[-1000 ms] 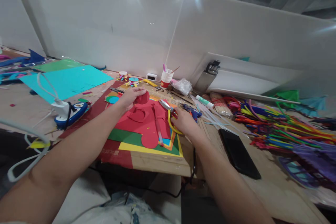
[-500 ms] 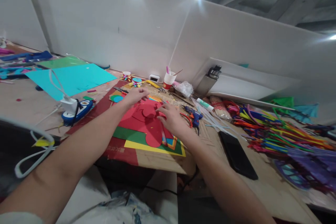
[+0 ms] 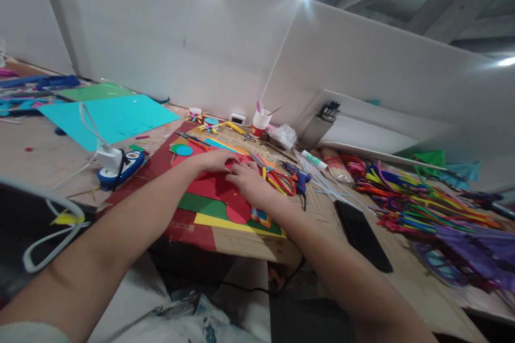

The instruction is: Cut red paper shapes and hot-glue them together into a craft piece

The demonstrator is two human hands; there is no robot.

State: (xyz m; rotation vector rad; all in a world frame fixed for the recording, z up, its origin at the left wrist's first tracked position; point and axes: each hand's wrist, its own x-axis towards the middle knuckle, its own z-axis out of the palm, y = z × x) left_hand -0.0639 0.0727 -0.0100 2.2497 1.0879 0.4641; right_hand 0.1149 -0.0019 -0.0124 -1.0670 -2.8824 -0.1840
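Observation:
Red paper (image 3: pixel 207 186) lies on top of a stack of coloured sheets, with a green sheet (image 3: pixel 201 205) and a yellow sheet (image 3: pixel 225 225) showing below. My left hand (image 3: pixel 219 162) is over its upper part, fingers curled down and closed on the red paper. Close against it, my right hand (image 3: pixel 250 181) has its fingertips pinched on the same paper. Both hands partly hide the spot they grip. A rounded red paper lobe (image 3: pixel 238 212) sticks out below my right wrist. Red-handled scissors (image 3: pixel 285 182) lie just right of my right hand.
Orange-handled scissors (image 3: pixel 201 143) and a blue paper circle (image 3: pixel 184 150) lie beyond my left hand. A glue gun (image 3: pixel 301 179), glue stick (image 3: pixel 314 160) and black phone (image 3: pixel 362 236) are to the right, near many pipe cleaners (image 3: pixel 422 198). Paper cups (image 3: pixel 260 122) stand behind.
My hands have come together over the red paper, the left moving down and the right moving left. Their fingers, spread before, are now closed on it. The red-handled scissors show more fully.

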